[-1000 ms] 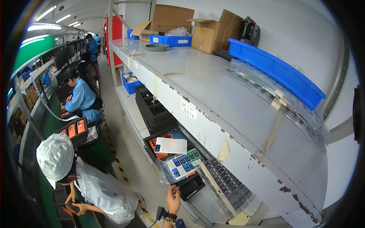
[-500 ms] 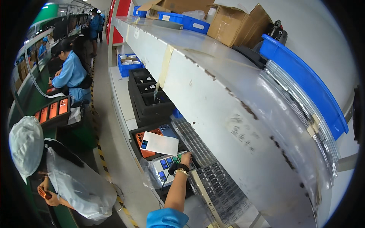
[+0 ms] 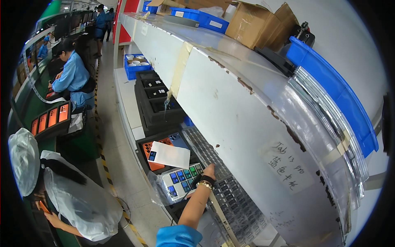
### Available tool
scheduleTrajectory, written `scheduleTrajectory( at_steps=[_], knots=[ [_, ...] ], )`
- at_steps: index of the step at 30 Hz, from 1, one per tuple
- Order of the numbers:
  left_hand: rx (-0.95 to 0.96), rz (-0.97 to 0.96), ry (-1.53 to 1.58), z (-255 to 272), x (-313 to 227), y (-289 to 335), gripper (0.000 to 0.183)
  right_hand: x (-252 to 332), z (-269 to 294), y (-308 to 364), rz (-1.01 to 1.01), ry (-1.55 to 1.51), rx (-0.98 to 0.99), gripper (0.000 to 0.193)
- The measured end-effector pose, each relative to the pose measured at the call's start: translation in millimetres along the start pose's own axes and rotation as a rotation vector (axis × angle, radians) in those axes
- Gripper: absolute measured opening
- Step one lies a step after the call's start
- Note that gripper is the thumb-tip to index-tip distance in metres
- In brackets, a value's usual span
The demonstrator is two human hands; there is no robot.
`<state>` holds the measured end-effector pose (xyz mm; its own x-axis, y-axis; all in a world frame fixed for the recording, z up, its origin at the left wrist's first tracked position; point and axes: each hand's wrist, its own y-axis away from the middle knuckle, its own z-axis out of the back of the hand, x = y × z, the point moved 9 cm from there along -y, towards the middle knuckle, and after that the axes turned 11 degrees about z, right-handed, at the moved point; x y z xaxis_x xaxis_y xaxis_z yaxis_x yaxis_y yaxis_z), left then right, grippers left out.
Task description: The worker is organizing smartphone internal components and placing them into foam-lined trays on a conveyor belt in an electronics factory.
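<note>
Head view: a blue sleeve enters at the bottom centre, its forearm leading up to the left hand, with a black wrist strap and beaded bracelet. The fingers look bent, but whether they are apart, together or gripping something I cannot tell. Just right of the wrist, gridded plastic trays run toward the lower right, a pale strip along their near side. The wrist partly covers a white panel of blue and green squares, just below the frame's middle; a clear bag crumples at its left edge. Above it, a white card hides part of the orange phones, beside a blue one. A white shelf overhangs from the upper centre to the lower right, blocking the space behind. At lower left, a co-worker in white holds something orange. Farther up are stacked black trays, a blue bin of white rolls and a co-worker in blue.
</note>
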<state>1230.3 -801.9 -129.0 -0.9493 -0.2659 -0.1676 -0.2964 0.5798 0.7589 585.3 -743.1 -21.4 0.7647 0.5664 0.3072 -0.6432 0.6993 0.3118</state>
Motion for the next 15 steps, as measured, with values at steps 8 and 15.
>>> scheduleTrajectory(
  at_steps=[8,15],
  knots=[
    [0.049,0.243,0.082,-4.9,13.9,29.1,0.088,-4.5,3.7,-6.4,-0.014,-0.015,0.005,0.025],
    [0.003,0.257,0.008,3.0,18.3,38.0,0.089,-4.3,8.1,-14.7,-0.016,-0.037,0.007,0.025]
  ],
)
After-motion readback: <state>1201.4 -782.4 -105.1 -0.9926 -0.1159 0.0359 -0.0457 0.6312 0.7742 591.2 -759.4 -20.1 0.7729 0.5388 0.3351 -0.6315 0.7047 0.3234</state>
